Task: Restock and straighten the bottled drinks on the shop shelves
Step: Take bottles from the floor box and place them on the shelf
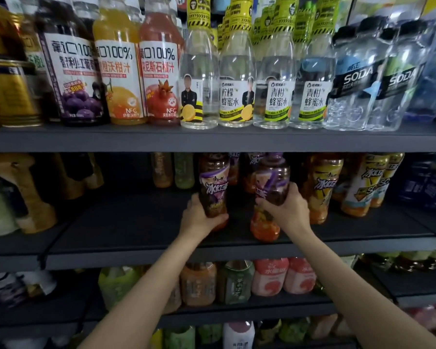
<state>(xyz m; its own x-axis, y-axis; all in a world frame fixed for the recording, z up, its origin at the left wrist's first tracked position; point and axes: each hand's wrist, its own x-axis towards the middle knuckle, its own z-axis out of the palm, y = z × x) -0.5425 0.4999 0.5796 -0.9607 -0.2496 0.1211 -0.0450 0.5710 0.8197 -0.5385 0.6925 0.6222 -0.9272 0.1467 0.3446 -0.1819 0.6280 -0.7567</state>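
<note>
Standing before a dark shop shelving unit, a person reached both bare arms onto the middle shelf (136, 222), the landmark for everything that follows. The left hand (199, 217) was wrapped around the lower body of a purple-labelled iced tea bottle (214, 187), thumb on the near side. The right hand (286, 210) was curled around a second purple-labelled iced tea bottle (271, 192) just beside the first, gripping it around its middle. Both bottles stood near the front half of the middle shelf, roughly upright; whether their bases were fully set down could not be told.

To the right of them on that shelf stood yellow-labelled iced tea bottles (322, 187), already lined toward the front. To the left, a broad stretch of the shelf lay bare, with only a few bottles far back.

Above the middle shelf, a row of juice bottles (116, 79), clear honey-water bottles (237, 91) and soda bottles (355, 81) looked full and mostly faced forward, though one honey-water label was turned sideways. Below it, green and pink drinks (269, 278) sat in rows.

By appearances the work was partway done: the purple teas were being placed, and the bare left stretch remained to fill.
</note>
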